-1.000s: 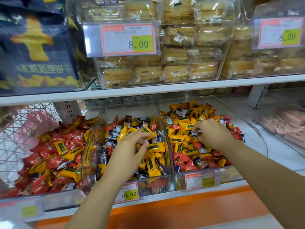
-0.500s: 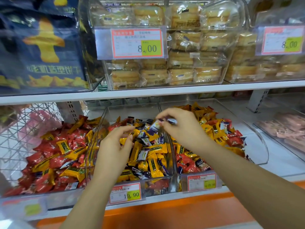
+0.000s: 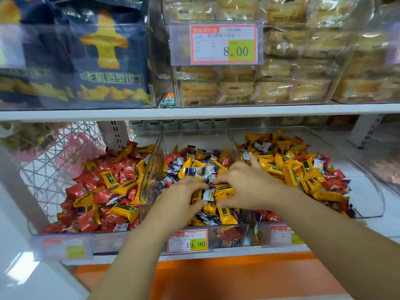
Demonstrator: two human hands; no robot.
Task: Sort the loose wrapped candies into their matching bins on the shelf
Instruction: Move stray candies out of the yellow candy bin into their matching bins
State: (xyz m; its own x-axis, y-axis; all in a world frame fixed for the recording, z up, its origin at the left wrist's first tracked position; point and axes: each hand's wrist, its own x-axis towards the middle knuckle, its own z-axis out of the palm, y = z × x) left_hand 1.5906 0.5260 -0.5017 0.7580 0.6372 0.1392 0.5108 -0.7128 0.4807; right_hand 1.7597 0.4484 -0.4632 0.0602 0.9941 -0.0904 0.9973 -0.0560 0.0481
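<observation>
Three clear bins stand side by side on the lower shelf. The left bin [image 3: 151, 169] holds mostly red candies [image 3: 91, 180] with some yellow ones. The middle bin [image 3: 194, 137] holds a mix of yellow, purple-and-white and red candies. The right bin [image 3: 372, 191] holds mostly yellow candies [image 3: 281, 167] with a few red and white ones. Both hands are down in the middle bin, nearly touching. My left hand [image 3: 184, 198] curls its fingers and thumb round a purple-and-white candy [image 3: 208, 194]. My right hand [image 3: 246, 187] curls over a yellow candy [image 3: 224, 188], one finger raised.
Price tags [image 3: 188, 241] hang on the bins' fronts. Above, a shelf board [image 3: 194, 112] carries clear boxes of wrapped cakes [image 3: 238, 89] and blue snack bags [image 3: 108, 61]. A wire basket [image 3: 54, 169] stands at the left, and another clear bin [image 3: 387, 167] at the far right.
My right hand lifted a purple-and-white candy from the right bin and came down into the middle bin. My left hand stayed in the middle bin and closed in beside it.
</observation>
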